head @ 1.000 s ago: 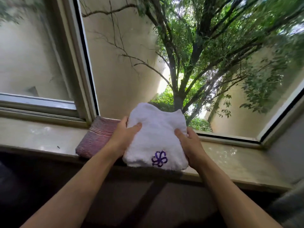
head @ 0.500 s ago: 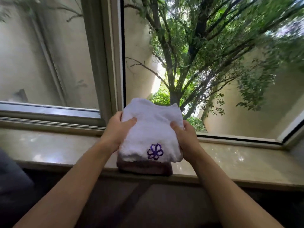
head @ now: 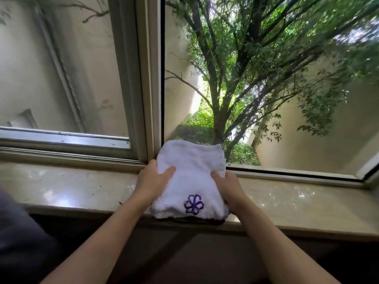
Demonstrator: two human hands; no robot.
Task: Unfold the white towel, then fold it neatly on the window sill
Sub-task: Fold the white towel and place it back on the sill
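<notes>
Both hands, left (head: 152, 182) and right (head: 227, 187), grasp the towel (head: 190, 177), now stacked squarely over the darker cloth (head: 201, 220) on the sill (head: 82, 187); folding looks finished.

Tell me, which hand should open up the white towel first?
Probably either: the left hand and right hand each grip one side of the folded white towel on the window sill, equally close. Neither has a clear edge.

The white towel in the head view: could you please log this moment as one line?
white towel: folded, atop dark cloth on window sill | left hand: grips left edge | right hand: grips right edge
</notes>
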